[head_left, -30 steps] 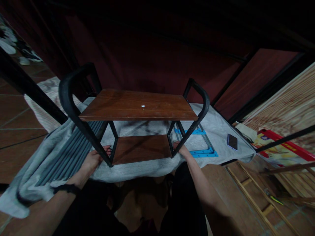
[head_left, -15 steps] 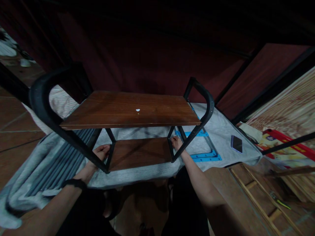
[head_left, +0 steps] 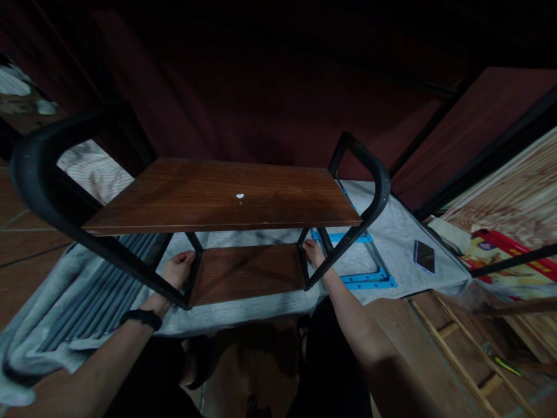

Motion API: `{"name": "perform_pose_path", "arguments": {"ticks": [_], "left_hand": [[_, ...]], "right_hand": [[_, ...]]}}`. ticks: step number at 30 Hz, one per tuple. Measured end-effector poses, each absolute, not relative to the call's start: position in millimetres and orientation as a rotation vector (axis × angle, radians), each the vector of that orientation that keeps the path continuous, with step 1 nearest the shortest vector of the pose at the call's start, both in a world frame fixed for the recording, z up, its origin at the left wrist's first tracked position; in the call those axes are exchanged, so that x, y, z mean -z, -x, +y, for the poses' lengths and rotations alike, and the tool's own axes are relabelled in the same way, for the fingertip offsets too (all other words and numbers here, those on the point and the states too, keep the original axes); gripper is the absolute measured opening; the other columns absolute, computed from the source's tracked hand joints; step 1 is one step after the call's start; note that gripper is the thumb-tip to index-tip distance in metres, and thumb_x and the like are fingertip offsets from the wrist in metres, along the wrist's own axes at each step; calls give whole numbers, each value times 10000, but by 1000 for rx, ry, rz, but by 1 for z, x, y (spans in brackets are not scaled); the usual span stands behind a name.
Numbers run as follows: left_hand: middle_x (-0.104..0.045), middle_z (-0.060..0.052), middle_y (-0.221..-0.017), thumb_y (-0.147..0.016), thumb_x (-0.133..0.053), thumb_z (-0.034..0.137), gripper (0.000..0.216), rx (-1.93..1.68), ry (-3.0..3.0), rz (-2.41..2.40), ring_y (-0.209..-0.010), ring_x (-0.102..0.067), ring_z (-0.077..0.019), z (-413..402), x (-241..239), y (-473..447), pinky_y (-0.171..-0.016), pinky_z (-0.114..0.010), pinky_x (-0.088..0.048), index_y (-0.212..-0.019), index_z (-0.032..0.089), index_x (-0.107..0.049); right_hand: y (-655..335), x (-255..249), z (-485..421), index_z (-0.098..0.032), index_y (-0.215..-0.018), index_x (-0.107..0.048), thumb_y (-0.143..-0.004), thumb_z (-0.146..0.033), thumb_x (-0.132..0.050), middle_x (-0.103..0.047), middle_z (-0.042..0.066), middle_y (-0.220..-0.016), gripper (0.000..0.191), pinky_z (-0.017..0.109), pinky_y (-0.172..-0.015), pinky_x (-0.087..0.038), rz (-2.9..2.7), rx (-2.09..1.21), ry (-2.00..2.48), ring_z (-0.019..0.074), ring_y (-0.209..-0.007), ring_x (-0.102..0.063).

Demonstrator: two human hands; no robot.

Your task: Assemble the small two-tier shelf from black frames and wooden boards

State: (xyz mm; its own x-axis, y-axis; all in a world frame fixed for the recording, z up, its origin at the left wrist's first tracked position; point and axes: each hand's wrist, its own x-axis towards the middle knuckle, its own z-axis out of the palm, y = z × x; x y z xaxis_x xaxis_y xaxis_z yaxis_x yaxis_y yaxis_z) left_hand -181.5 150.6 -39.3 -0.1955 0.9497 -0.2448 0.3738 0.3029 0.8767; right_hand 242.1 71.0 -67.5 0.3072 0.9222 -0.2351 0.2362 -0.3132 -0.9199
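Observation:
A small two-tier shelf rack with a black metal frame and brown wood-grain boards stands in front of me; its upper board (head_left: 217, 194) carries a small white spot. Its lower board (head_left: 250, 270) is close to the grey cloth. At the left lower end, my left hand (head_left: 177, 269) is closed round the black frame, fingertips partly hidden behind it. At the opposite end my right hand (head_left: 312, 252) grips the lower frame by the board's edge, its fingers partly covered by the tube. A black band (head_left: 141, 318) circles my left wrist.
Several grey tubes (head_left: 98, 296) lie on the grey cloth (head_left: 256, 310) at left. To the right are blue-ended metal frames (head_left: 369, 283) and a phone (head_left: 424, 256). A wooden ladder-like frame (head_left: 452, 342), a yellow-handled tool (head_left: 507, 366) and a red-yellow box (head_left: 505, 255) sit farther right.
The rack's upper part looks larger and nearer, its curved tubes spread wider, most clearly on the left. My left hand's fingers have curled more against the frame. My right hand stays at its place.

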Motion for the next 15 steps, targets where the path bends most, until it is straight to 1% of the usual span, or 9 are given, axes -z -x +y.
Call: {"name": "perform_pose_path", "arguments": {"ticks": [3,8,15], "left_hand": [[-639,-17,-697,-722,-640,316,203,-899,-1197,1717,-656,-544,-165,156,44,182,-584,-250,-395,-840,154,-667],[-615,-13,-664,-681,-676,323,217,-945,-1143,1599,-621,-522,-153,162,53,184,-576,-253,-400,-804,149,-633],[-619,-14,-702,-645,-718,313,237,-1020,-1088,1537,-670,-535,-144,163,61,186,-637,-253,-427,-781,149,-614]], "right_hand": [[-241,68,71,-212,-721,-463,-871,-386,-447,-478,-3,-594,230,252,-490,-379,-980,-1034,1743,137,-554,-489],[-239,65,73,-211,-700,-467,-867,-396,-486,-479,4,-564,250,242,-458,-374,-904,-1041,1776,133,-537,-476],[-243,67,72,-210,-727,-474,-868,-450,-480,-500,6,-597,278,254,-479,-405,-1009,-1067,1746,138,-550,-490]]}}
